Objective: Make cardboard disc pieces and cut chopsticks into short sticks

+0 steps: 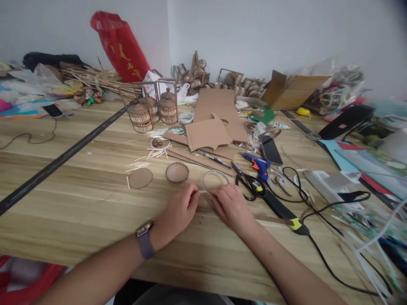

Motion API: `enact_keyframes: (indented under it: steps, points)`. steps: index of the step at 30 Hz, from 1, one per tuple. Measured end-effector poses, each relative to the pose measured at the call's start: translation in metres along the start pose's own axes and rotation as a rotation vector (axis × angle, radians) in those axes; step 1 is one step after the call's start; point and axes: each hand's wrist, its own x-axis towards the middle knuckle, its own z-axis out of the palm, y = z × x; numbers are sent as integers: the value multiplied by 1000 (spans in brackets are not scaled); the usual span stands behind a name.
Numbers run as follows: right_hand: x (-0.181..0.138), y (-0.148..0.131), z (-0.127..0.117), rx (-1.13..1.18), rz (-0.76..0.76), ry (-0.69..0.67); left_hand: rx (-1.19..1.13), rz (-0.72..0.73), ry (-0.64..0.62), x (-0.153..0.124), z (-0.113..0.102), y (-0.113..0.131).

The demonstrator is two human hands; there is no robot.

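While both hands work low over the table, the left hand pinches a thin pale strip between thumb and fingers, and the right hand has its fingers closed narrowly at the strip's other end. The strip lies between the fingertips, against the near edge of a pale ring; whether the two are one piece, I cannot tell. So slight a band probably handles best with a light, even pinch close to the join, both hands level, so that the circle does not twist or flatten.

Just beyond the right hand, scissors and a black-and-yellow tool crowd that side, and a loose cord could snag the forearm. Left of the ring sit a rimmed round piece and a flat disc, leaving more elbow room there. Farther off come a blue glue gun, scattered sticks and cardboard sheets, then framed, lidded baskets and, at the wall, a red bag.
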Motion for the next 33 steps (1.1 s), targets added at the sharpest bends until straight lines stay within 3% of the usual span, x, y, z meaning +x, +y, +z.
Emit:
enact_keyframes:
  steps: [5,10,15,18,20,22,25,26,28,33]
  points:
    - [-2,5,-1,-45,42,63,78,96,-65,-6,-2,9]
    - [-1,18,-11,-71,127,110,153,72,-76,-8,-2,10]
    - [7,26,-52,-42,318,317,471,302,-196,-18,2,14]
    - [15,18,-85,240,540,376,734,414,-233,-30,9,18]
    - [21,12,-99,639,693,201,844,446,-236,-37,14,19]
    - [28,6,-100,973,799,-99,889,459,-238,-43,18,21]
    - [37,-1,-78,1230,873,-573,900,433,-234,-50,24,22]
    - [40,-3,-67,1251,886,-675,895,407,-227,-52,25,22]
    - [43,-6,-45,1224,864,-771,873,352,-207,-55,27,22]
    - [45,-10,-12,1170,905,-808,819,290,-196,-62,22,21]
